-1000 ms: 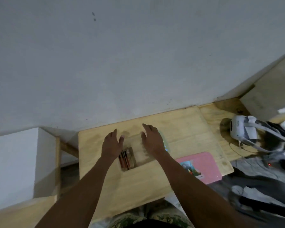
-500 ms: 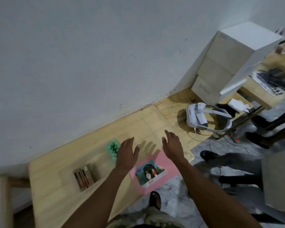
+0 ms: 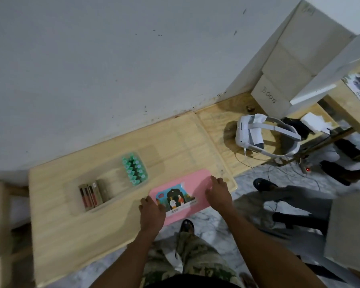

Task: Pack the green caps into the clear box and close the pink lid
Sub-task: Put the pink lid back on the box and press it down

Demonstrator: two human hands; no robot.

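Note:
The clear box (image 3: 112,181) lies on the wooden table (image 3: 87,235). Several green caps (image 3: 134,168) stand in rows at its right end. The pink lid (image 3: 197,183), with a picture sticker on it, lies flat at the table's front right edge, apart from the box. My left hand (image 3: 152,208) has its fingers curled on the lid's left edge. My right hand (image 3: 218,193) presses on the lid's right end with its fingers bent over it.
Small brown and red cartons (image 3: 90,194) fill the box's left end. A white headset (image 3: 258,136) with cables sits on the table to the right, white boxes (image 3: 283,65) behind it. The wall runs along the table's far edge.
Both hands left the clear box, swung right and came down on the two ends of the pink lid. My view turned right and down.

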